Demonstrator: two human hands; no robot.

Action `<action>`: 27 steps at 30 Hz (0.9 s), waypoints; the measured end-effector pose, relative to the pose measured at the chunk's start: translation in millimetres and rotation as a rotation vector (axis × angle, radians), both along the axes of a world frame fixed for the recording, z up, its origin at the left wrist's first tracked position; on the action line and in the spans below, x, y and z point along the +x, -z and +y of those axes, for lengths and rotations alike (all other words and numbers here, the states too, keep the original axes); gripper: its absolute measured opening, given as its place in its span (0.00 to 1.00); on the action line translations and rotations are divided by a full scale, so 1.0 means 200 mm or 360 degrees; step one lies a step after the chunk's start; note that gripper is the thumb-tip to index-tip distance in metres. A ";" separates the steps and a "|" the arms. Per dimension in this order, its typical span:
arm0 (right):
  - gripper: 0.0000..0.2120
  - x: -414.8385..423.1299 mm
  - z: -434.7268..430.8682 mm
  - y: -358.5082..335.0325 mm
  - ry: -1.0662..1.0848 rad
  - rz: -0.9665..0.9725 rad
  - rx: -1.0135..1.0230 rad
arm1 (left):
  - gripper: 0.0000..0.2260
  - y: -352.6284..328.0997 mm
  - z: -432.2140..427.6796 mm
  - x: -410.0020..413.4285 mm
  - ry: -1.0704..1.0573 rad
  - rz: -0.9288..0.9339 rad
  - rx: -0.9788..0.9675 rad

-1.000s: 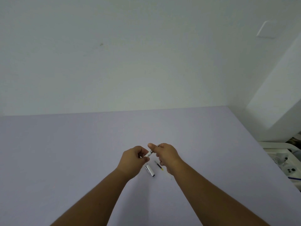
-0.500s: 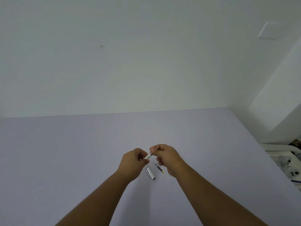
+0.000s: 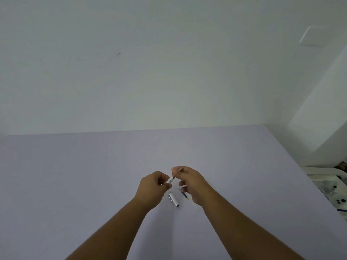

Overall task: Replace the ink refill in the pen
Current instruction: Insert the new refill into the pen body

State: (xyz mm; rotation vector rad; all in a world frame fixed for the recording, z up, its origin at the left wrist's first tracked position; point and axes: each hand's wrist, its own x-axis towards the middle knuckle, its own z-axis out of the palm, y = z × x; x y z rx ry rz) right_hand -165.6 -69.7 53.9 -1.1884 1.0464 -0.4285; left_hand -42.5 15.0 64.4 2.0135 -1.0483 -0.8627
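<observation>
Both hands meet low in the frame, just right of centre, above the table [image 3: 93, 175]. Left hand [image 3: 152, 188] is closed on the pen barrel [image 3: 170, 180], a short white piece angled up to the right. Right hand [image 3: 189, 182] pinches the barrel's upper end with thumb and forefinger; a thin pale tip [image 3: 180, 169] shows above those fingers, probably the end of a refill or the nib section, too small to tell which.

Change over the last second: slight. The right hand's fingertips have crept a little higher and tighter over the barrel's end, and the thin tip now shows above them where a second ago it was hidden. The left hand's grip looks unchanged. Both hands have drifted a touch toward the upper part of the frame, though some of that may be head motion.

On the table, just below the hands: a silver-white cap [image 3: 173, 199] with a clip, lying slantwise, and right of it a thin dark refill [image 3: 185, 195] with a yellow end, partly under the right hand's edge. Neither has shifted.

Reading: the pen is open and the right hand is working at the barrel mouth, either drawing a refill out or seating one. Which refill lies on the table, old or new, cannot be told. The cap is not yet back on.
</observation>
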 end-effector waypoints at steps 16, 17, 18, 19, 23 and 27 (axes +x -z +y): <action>0.17 0.00 0.00 0.01 0.0010 0.0168 -0.0046 | 0.07 0.00 -0.01 -0.01 0.0046 -0.0060 0.0009; 0.13 -0.01 0.01 0.01 -0.0008 0.0061 -0.0007 | 0.07 0.00 -0.01 0.00 0.0041 -0.0066 0.0013; 0.08 -0.02 0.01 0.01 -0.0022 -0.0008 0.0005 | 0.07 0.00 -0.01 0.00 0.0043 -0.0076 0.0014; 0.07 -0.02 0.00 0.01 -0.0029 -0.0004 -0.0010 | 0.08 0.00 -0.01 0.00 0.0051 -0.0087 0.0011; 0.18 0.00 0.01 0.01 0.0020 0.0173 -0.0033 | 0.08 0.00 -0.01 -0.02 0.0069 -0.0076 -0.0009; 0.07 -0.02 -0.01 0.01 -0.0007 -0.0097 0.0046 | 0.06 -0.01 -0.01 -0.01 0.0041 -0.0053 0.0001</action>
